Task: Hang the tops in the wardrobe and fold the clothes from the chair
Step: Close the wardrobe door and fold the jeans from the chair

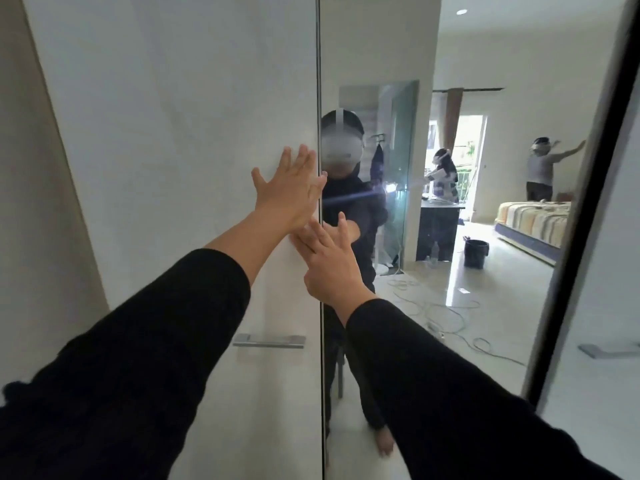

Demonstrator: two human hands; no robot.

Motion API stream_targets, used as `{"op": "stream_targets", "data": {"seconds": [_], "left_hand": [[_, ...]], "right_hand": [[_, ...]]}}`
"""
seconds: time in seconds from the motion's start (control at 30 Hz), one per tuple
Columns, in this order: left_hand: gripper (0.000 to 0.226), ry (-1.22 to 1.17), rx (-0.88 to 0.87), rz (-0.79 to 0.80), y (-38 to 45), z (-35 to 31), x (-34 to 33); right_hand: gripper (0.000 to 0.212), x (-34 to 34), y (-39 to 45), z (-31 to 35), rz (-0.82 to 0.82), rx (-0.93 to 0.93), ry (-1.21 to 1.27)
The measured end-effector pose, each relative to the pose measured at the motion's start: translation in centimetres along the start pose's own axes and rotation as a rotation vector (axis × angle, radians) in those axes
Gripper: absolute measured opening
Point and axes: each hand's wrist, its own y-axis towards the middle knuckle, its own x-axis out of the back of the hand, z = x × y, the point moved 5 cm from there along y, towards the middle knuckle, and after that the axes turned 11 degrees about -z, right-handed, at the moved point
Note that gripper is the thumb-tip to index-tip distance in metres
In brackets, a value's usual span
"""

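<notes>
Both hands, left (289, 188) and right (329, 261), press flat, fingers spread, seemingly against the wardrobe door (173, 133).

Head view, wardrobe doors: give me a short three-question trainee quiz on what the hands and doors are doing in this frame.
1. True or false: the left hand lies flat, fingers spread, on the white wardrobe door.
2. Where is the right hand? A) gripping the metal door handle B) open, at the seam between the white door and the mirrored door C) holding a hanger.
3. Fill in: neither hand holds any ____.

Key: 1 true. 2 B. 3 clothing; no garment shows at the doors, and the handle, lower down, is untouched.
</notes>
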Motion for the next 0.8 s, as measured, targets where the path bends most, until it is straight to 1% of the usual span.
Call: {"op": "stream_targets", "data": {"seconds": [0.1, 0.17, 0.23, 0.3, 0.33, 0.43, 0.57, 0.67, 0.73, 0.8], "left_hand": [[0.056, 0.055, -0.034, -0.090, 0.2, 0.3, -0.4], [0.054, 0.062, -0.027, -0.199, 0.3, -0.3, 0.4], [0.048, -0.005, -0.021, -0.310, 0.7, -1.7, 1.6], [0.050, -0.091, -0.086, -0.376, 1.1, -4.0, 2.3], [0.052, -0.132, -0.144, -0.391, 1.3, -5.7, 2.2], [0.053, -0.252, -0.299, -0.347, 1.9, -11.0, 1.8], [0.054, -0.412, -0.399, -0.299, 1.6, -19.1, 2.0], [0.055, -0.554, -0.480, -0.219, 1.6, -25.1, 1.3], [0.056, -0.556, -0.545, -0.193, 1.9, -28.6, 0.7], [0.057, -0.511, -0.599, -0.170, 2.4, -31.2, -0.2]], "right_hand": [[0.075, -0.8, -0.2, 0.3, -0.023, -0.022, 0.046], [0.072, -0.8, -0.2, 0.4, -0.064, -0.019, 0.052], [0.065, -0.1, -0.7, 0.0, -0.154, -0.038, 0.010], [0.061, 0.6, -2.1, -1.7, -0.269, -0.102, -0.043], [0.062, 0.7, -3.3, -3.2, -0.281, -0.130, -0.079], [0.067, 1.0, -7.3, -7.8, -0.193, -0.214, -0.165], [0.068, 2.5, -13.0, -15.0, -0.009, -0.388, -0.328], [0.067, 3.8, -16.9, -19.8, 0.111, -0.475, -0.469], [0.066, 4.1, -18.9, -22.4, 0.183, -0.486, -0.503], [0.066, 4.2, -20.0, -24.3, 0.264, -0.489, -0.516]]}}
